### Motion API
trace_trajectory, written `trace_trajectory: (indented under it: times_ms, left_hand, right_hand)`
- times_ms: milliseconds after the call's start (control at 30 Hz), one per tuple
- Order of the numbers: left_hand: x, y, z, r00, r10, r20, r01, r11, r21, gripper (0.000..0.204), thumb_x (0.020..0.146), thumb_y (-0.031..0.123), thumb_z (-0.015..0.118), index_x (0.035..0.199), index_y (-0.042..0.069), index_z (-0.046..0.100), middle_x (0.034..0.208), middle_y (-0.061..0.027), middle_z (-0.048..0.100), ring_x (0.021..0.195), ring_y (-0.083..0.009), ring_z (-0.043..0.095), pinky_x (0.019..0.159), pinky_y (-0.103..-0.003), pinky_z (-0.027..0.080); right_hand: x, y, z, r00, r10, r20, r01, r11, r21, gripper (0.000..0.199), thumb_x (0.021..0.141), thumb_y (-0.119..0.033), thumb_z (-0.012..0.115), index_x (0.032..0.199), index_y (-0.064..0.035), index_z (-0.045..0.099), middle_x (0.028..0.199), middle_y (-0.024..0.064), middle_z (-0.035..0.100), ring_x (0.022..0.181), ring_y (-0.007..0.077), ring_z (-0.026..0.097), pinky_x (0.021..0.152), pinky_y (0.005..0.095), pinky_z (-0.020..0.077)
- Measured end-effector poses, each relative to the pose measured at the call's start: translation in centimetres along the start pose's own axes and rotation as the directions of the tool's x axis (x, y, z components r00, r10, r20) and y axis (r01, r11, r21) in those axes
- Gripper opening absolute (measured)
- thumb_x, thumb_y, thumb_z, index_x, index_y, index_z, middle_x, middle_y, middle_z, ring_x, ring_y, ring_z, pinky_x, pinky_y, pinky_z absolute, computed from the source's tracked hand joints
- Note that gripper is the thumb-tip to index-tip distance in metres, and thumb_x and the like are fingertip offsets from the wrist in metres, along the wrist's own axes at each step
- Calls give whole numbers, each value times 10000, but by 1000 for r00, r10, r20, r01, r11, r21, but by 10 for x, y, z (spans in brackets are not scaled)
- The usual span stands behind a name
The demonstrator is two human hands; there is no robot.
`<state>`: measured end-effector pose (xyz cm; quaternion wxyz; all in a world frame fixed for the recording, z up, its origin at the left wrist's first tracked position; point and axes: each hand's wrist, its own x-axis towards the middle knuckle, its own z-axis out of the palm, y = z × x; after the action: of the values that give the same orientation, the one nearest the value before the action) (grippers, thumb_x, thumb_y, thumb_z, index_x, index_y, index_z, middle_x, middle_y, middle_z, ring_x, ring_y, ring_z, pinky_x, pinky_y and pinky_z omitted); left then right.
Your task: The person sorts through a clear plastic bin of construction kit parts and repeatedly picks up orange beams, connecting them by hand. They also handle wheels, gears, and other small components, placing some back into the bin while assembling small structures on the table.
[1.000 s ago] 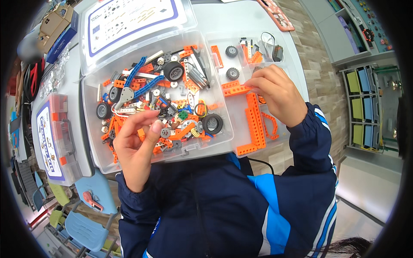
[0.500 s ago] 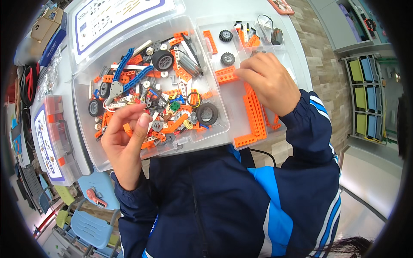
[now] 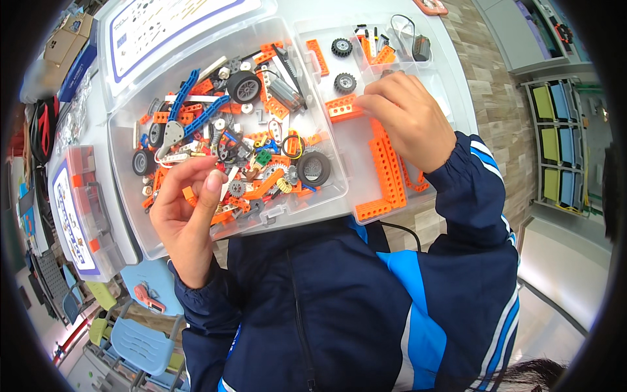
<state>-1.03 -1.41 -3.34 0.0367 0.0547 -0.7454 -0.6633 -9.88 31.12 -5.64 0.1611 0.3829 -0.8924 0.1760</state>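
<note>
Having edged left over the clear tray (image 3: 360,155), the right hand (image 3: 410,119) sits at an orange block (image 3: 343,109), its pinch unclear, while the left hand (image 3: 183,219) cradles a small orange piece (image 3: 189,195) in curled fingers above the parts box (image 3: 305,121), orange beams (image 3: 386,173) set out but much apparently unassembled.

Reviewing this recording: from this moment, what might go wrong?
1. The right hand has its fingertips close by the orange-and-white block, so a slip might knock it toward the nearer small wheel in the tray.
2. The left hand is over the near side of the clear bin; anything small dropped there might be hard to find among the jumbled orange pieces.
</note>
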Motion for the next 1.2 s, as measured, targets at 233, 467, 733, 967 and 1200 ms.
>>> trace_trajectory:
  times_ms: [233, 467, 733, 967, 1200]
  left_hand:
    - [0, 2, 2, 1000, -16, -27, 14, 999, -45, 229, 961, 21, 748, 1173, -48, 696, 998, -60, 715, 914, -98, 658, 841, -238, 513]
    - [0, 3, 3, 999, -38, -37, 36, 998, -51, 222, 960, 24, 750, 1165, -46, 701, 1003, -62, 715, 900, -98, 662, 835, -240, 521]
    - [-1, 3, 0, 1000, -16, -10, 16, 999, -35, 213, 963, 15, 743, 1163, -44, 704, 1021, -59, 715, 921, -94, 669, 839, -237, 518]
    - [-2, 3, 0, 999, -33, -22, 33, 999, -28, 210, 961, 7, 740, 1162, -44, 704, 1016, -59, 719, 918, -93, 671, 842, -237, 517]
    - [-2, 5, -1, 999, -42, 2, 42, 998, -40, 225, 958, -4, 737, 1174, -49, 699, 1039, -66, 722, 943, -104, 681, 852, -247, 521]
  right_hand:
    - [2, -4, -4, 999, -50, -5, 50, 998, -44, 263, 773, 42, 691, 1033, 3, 706, 993, 108, 675, 948, 311, 633, 830, 410, 517]
    - [4, -5, -2, 998, -53, 27, 55, 995, -85, 255, 765, 28, 699, 1017, -7, 710, 979, 105, 670, 936, 302, 630, 837, 409, 516]
    - [4, -5, -2, 998, -43, 41, 47, 992, -115, 241, 771, 20, 711, 1009, -18, 709, 962, 100, 667, 930, 288, 634, 834, 403, 512]
    - [9, -5, 1, 999, -39, 29, 42, 994, -97, 273, 764, 4, 758, 1032, -23, 715, 959, 97, 668, 920, 288, 633, 825, 404, 508]
    - [12, -10, -44, 996, 85, -16, -86, 996, -38, 363, 766, 34, 806, 1117, 12, 716, 1026, 134, 708, 955, 334, 660, 858, 405, 519]
